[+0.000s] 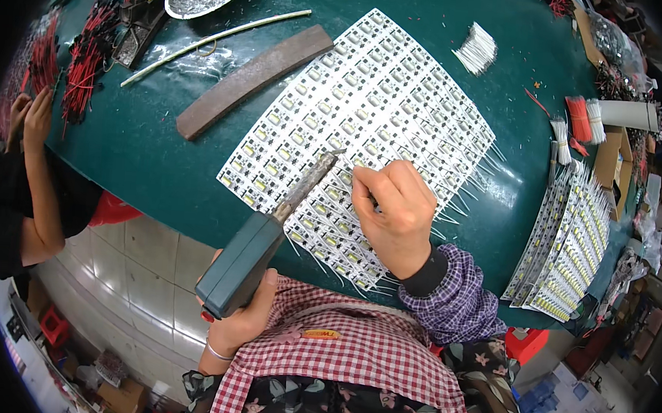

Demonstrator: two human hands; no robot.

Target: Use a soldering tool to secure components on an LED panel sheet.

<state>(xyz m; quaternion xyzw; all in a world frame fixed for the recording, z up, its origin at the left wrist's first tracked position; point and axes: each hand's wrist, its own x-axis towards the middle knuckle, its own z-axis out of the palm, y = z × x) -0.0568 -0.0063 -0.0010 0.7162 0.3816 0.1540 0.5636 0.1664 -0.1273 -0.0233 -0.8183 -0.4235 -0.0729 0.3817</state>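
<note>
Gripping a dark green soldering gun (pixel 244 266), the person's left hand (pixel 250 314) is pointing the thin tip toward the right hand (pixel 396 211), whose thumb and forefinger are pressing close together over the LED circuit-board panel (pixel 315 106); whether they are pinching a wire, I cannot tell. The panel is lying on the green tabletop (pixel 158 156), in front of the person. To my eye, the tip is sitting so near those bare fingertips that a slip of either hand could be burning skin. White wires (pixel 470 193) are jutting past the panel's edge, so the checked purple sleeve (pixel 459 292) could be snagging them. I am counting one soldering gun, one panel under the hands, one brown curved bar (pixel 255 80), one pale rod (pixel 228 33) and one oval dish (pixel 170 9); the stacked panels (pixel 562 246) are overlapping too much for counting.
</note>
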